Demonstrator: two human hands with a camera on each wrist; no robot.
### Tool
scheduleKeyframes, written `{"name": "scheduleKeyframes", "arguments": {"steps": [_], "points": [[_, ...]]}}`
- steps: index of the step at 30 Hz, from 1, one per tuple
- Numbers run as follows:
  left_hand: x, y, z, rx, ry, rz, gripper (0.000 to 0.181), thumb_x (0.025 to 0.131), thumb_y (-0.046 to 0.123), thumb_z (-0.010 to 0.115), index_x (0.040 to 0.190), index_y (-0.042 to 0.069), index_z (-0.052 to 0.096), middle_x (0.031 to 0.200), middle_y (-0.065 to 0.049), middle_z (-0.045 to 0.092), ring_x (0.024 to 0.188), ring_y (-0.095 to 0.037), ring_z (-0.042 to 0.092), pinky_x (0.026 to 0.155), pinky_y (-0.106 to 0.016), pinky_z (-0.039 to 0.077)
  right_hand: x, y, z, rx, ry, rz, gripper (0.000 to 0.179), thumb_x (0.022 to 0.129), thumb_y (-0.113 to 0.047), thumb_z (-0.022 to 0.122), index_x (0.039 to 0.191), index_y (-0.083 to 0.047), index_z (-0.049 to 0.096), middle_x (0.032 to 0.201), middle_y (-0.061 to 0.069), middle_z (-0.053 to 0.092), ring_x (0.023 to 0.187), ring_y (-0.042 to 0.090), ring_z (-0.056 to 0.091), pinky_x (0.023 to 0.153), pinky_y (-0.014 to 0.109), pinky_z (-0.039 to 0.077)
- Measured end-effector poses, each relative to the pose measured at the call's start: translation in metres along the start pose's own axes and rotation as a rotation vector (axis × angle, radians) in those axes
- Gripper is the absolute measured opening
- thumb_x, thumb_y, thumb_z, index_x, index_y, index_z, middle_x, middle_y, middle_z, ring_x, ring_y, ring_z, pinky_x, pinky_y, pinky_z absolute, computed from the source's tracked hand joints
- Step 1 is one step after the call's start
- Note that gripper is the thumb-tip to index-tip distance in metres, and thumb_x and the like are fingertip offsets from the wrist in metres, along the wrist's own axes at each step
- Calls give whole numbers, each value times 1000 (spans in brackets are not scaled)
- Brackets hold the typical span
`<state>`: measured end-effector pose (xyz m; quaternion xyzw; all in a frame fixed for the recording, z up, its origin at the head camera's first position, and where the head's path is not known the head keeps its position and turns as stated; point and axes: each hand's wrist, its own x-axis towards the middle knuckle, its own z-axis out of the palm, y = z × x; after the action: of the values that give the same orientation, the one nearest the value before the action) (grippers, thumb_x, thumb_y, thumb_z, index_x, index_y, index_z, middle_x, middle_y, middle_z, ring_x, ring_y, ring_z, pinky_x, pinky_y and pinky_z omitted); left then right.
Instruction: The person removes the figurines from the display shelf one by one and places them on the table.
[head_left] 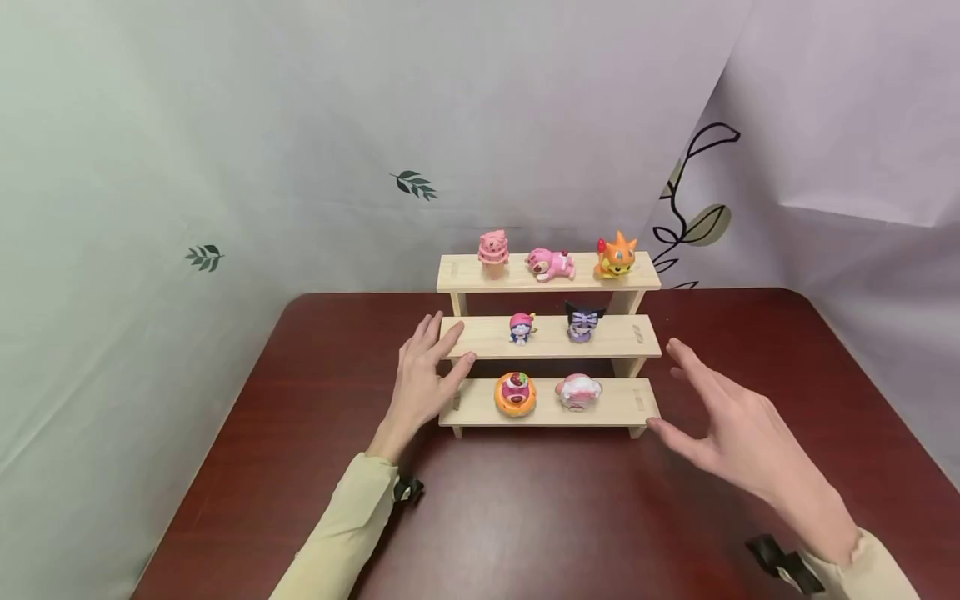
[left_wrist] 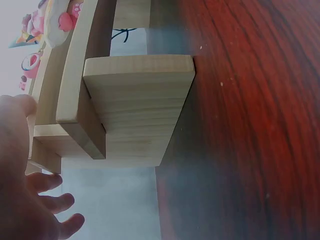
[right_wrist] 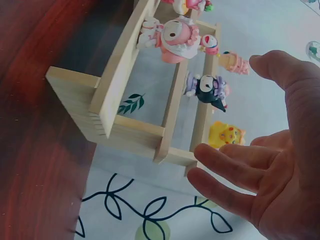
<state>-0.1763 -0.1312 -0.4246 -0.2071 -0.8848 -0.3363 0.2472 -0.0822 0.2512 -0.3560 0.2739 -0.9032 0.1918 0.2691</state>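
A three-step wooden display stand [head_left: 551,339] carries several small figurines. Along its top step are a pink figurine in a cone [head_left: 493,253], a pink bear lying down [head_left: 551,264] and an orange figurine with a yellow face [head_left: 617,257]. The middle step holds a pink-hatted figurine [head_left: 521,328] and a black-and-purple one [head_left: 582,322]. Below sit an orange ring-shaped figurine [head_left: 515,394] and a pink-and-white one [head_left: 579,392]. At the stand's left end is my left hand [head_left: 426,375], fingers spread; contact is unclear. My right hand [head_left: 738,429] hovers off the right end, fingers apart, holding nothing.
The stand is on a dark red-brown wooden table [head_left: 525,517]. Behind and beside it hangs a pale cloth [head_left: 337,125] with leaf prints. A black band [head_left: 408,490] is on the left wrist, another black band [head_left: 783,565] on the right.
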Motion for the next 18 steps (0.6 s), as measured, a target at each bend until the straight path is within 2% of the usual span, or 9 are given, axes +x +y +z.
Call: {"name": "scheduleKeyframes", "arguments": {"steps": [5,7,8,11,14,18], "points": [[0,-1,1,-11,30,8,49,88,28,74,131,5,67,142,-26,51,136,-42,41,104,-65,29,17,3,0,8,52,-43,82,94,-64,47,143,1,50,118,16,69,88,26,71,66,41,51],[1,-1,1,-12,38,8,49,87,28,75,130,6,68,141,-26,52,134,-42,43,103,-65,29,26,6,-1,38,75,-42,79,94,-62,49,140,2,54,116,16,70,87,24,71,73,30,51],[1,-1,1,-14,41,7,49,87,29,75,130,6,68,141,-26,53,133,-43,44,103,-65,28,32,8,-2,64,82,-38,75,93,-59,56,138,1,55,116,16,70,87,23,70,76,25,50],[0,-1,1,-17,41,-4,49,87,30,75,129,7,69,140,-25,53,131,-42,45,104,-65,28,47,14,-3,138,123,-37,63,84,-32,77,134,2,58,113,14,71,86,21,68,80,13,44],[-1,0,1,-25,41,-13,48,87,29,76,129,7,69,140,-25,54,131,-42,44,104,-65,26,63,21,-3,180,172,-31,61,71,-5,80,129,3,61,109,13,70,85,19,65,79,10,44],[-1,1,0,-22,47,-10,48,85,29,77,127,7,70,139,-25,54,130,-43,44,104,-66,25,81,29,0,167,196,-6,56,73,2,79,126,4,62,109,14,67,83,21,64,78,10,44]]}}
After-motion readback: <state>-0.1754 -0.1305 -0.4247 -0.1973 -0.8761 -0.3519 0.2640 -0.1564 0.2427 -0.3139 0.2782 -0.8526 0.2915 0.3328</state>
